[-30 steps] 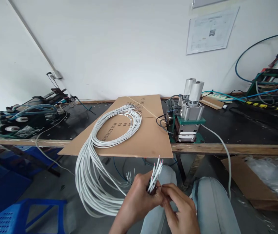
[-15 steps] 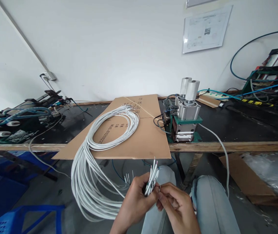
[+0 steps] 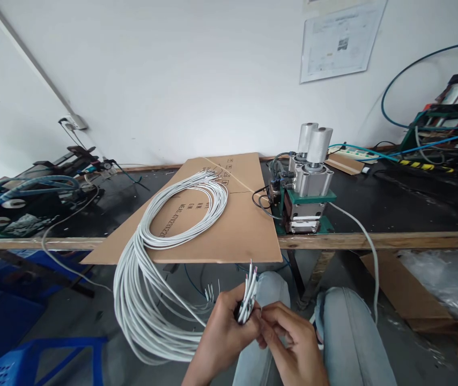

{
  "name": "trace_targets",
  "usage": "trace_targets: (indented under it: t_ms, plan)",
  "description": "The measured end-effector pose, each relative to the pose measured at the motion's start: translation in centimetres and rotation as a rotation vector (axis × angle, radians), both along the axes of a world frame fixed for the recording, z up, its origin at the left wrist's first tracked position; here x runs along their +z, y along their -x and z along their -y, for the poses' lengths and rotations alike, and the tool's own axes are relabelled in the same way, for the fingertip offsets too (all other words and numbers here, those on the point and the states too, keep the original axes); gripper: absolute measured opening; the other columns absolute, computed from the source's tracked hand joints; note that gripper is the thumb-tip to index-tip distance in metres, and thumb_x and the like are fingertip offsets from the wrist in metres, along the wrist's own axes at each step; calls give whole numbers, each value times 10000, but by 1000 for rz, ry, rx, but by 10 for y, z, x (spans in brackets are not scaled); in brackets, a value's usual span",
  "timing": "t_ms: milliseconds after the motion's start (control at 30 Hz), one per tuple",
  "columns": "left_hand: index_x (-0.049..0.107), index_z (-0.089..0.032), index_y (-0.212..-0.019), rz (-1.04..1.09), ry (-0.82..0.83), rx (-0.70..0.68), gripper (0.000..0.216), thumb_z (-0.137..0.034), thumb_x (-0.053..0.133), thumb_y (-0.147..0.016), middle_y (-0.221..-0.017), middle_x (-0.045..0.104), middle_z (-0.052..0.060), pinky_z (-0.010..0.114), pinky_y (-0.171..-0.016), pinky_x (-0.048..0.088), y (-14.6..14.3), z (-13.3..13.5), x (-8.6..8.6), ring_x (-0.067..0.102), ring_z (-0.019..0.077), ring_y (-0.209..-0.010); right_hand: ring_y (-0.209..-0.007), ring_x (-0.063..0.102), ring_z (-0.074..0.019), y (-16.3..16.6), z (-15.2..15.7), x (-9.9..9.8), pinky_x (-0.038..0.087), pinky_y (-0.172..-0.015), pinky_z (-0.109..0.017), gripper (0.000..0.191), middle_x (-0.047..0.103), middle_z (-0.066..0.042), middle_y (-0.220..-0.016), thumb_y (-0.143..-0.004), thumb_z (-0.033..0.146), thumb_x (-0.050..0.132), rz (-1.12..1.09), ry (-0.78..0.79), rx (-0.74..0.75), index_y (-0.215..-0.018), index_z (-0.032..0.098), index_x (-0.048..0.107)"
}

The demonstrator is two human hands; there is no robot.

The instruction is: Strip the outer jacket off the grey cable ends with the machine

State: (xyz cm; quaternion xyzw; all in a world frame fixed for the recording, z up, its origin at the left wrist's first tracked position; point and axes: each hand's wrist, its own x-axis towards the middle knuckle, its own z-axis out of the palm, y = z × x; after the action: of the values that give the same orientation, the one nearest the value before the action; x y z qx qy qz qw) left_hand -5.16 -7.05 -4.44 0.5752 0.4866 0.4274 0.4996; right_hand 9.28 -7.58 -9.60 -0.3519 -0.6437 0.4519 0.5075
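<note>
My left hand (image 3: 229, 327) is closed around a bundle of white cable ends (image 3: 249, 292), which stick up above the fist with thin wire tips showing. Right beside it, my right hand (image 3: 287, 338) has thumb and fingers pinched together at the bundle's right side. A thin wire end seems to be between those fingertips, partly hidden by them. From the left fist the long white cables (image 3: 152, 316) hang in a loop below the table edge. They rise onto a cardboard sheet (image 3: 249, 230), where they lie coiled.
A pneumatic machine (image 3: 311, 182) with two silver cylinders stands right of the cardboard on the black table (image 3: 406, 209). More machinery with hoses (image 3: 28, 193) sits at the left. Below are a blue stool (image 3: 64, 348) and an open carton with clear plastic (image 3: 446, 284).
The view has shifted slightly. Both hands stay together in nearly the same place, and the cable ends in my left hand lean a little further left.
</note>
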Motion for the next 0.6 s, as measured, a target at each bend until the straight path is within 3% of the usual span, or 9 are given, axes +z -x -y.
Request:
trace_targets:
  t_ms: [167, 400, 600]
  plan:
    - [500, -206, -665, 65, 22, -52, 96, -115, 521, -687, -501, 553, -65, 192, -484, 389, 3, -3, 0, 552, 116, -465, -598, 611, -143, -1, 0, -1, 494, -574, -230, 328, 606, -17, -713, -991, 364, 581, -87, 116, 66, -736, 180, 674]
    - [552, -179, -673, 26, 3, 11, 102, -157, 571, -771, -543, 442, -77, 188, -502, 322, 9, -3, -9, 356, 82, -513, -570, 597, -148, 4, -1, -2, 482, -580, -261, 331, 614, -7, -668, -933, 438, 665, -293, 275, 100, -723, 184, 701]
    - [540, -181, -666, 13, -16, -7, 116, -140, 575, -769, -533, 513, -59, 196, -533, 371, 6, -6, -8, 452, 94, -518, -557, 580, -138, 4, -3, -2, 468, -568, -248, 323, 600, 7, -640, -916, 432, 692, -345, 311, 83, -705, 188, 706]
